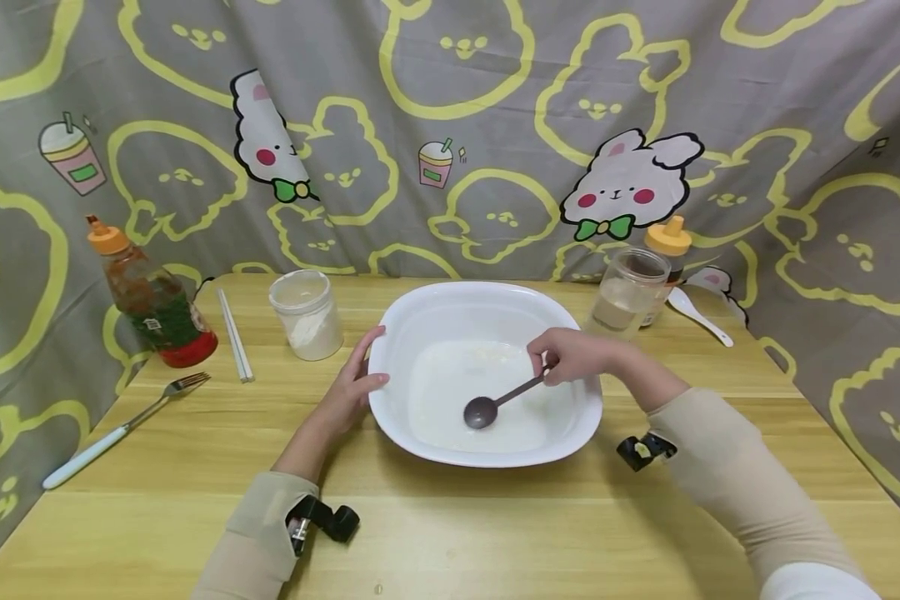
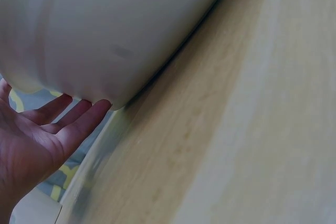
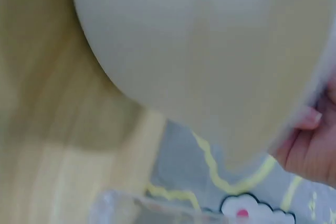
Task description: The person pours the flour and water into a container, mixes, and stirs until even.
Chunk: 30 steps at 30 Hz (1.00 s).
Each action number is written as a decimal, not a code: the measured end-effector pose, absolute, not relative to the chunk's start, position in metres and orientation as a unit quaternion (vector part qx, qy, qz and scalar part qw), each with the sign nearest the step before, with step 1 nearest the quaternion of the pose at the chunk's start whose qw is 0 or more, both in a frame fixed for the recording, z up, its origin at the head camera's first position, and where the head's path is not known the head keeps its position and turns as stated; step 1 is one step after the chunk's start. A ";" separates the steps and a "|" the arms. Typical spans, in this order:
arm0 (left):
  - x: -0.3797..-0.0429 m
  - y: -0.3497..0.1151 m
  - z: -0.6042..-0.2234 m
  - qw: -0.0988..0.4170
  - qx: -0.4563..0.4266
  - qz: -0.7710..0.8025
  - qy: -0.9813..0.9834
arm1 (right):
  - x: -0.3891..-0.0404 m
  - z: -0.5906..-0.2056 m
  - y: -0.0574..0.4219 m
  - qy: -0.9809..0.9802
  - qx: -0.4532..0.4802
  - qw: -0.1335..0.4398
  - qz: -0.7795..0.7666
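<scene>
1. In the head view, the white basin point(image 1: 480, 457) was in the middle of the wooden surface point(image 1: 435, 537), between the two hands. The left hand point(image 1: 345, 396) had its thumb apart from the other fingers and touched the basin's left side, near the rim. The right hand point(image 1: 573, 355) was over the right part of the basin and pinched the handle of the dark spoon point(image 1: 482, 412). The spoon's bowl was above the milky white contents point(image 1: 446, 375); whether it touched them, I cannot tell. On the left stood a red sauce bottle point(image 1: 161, 312) with an orange cap and a jar of white powder point(image 1: 311, 321), with chopsticks point(image 1: 235, 337) lying between them. A fork point(image 1: 131, 422) lay nearer to the person. At the right back, a clear jar point(image 1: 621, 304) with liquid stood before a yellow-capped bottle point(image 1: 669, 237), and a white spoon point(image 1: 699, 315) lay just beside.

2. In the left wrist view, the left hand's fingers were spread and nearly straight, with fingertips touching the outer wall of the basin.

3. In the right wrist view, the basin's outer wall covered much of the picture. The right hand was only partly visible at the right edge, and its pinch was hidden there. A patterned curtain point(image 3: 181, 156) was behind.
</scene>
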<state>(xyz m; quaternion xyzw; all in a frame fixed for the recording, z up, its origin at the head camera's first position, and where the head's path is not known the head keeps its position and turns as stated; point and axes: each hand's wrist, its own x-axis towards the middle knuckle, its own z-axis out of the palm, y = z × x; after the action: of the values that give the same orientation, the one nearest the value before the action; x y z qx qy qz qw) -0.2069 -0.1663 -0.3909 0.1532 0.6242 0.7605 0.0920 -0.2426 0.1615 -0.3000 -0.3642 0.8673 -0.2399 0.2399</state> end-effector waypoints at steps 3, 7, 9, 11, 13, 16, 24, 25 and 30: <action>-0.207 -0.167 -0.390 0.092 0.152 0.762 0.623 | -0.247 -0.292 0.171 0.893 -0.334 0.210 -0.217; -0.206 -0.167 -0.391 0.092 0.153 0.763 0.622 | -0.253 -0.293 0.175 0.916 -0.297 0.176 -0.203; -0.206 -0.166 -0.391 0.092 0.154 0.764 0.620 | -0.256 -0.296 0.171 0.920 -0.290 0.163 -0.208; -0.206 -0.166 -0.391 0.092 0.155 0.766 0.618 | -0.260 -0.302 0.165 0.918 -0.290 0.155 -0.220; -0.206 -0.165 -0.392 0.091 0.154 0.767 0.616 | -0.263 -0.308 0.157 0.912 -0.296 0.155 -0.240; -0.206 -0.165 -0.392 0.089 0.155 0.769 0.614 | -0.265 -0.318 0.143 0.893 -0.303 0.176 -0.282; -0.205 -0.164 -0.392 0.089 0.160 0.769 0.612 | -0.248 -0.328 0.122 0.839 -0.341 0.266 -0.330; -0.205 -0.164 -0.392 0.088 0.160 0.769 0.613 | -0.245 -0.327 0.122 0.834 -0.351 0.274 -0.327; -0.206 -0.165 -0.391 0.088 0.156 0.767 0.616 | -0.234 -0.320 0.135 0.824 -0.379 0.298 -0.299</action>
<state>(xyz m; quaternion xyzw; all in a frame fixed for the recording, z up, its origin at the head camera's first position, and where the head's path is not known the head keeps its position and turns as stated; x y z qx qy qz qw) -0.2058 -0.1651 -0.3914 0.1561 0.6159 0.7672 0.0880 -0.2340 0.1347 -0.3203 -0.3787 0.8236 -0.2993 0.2978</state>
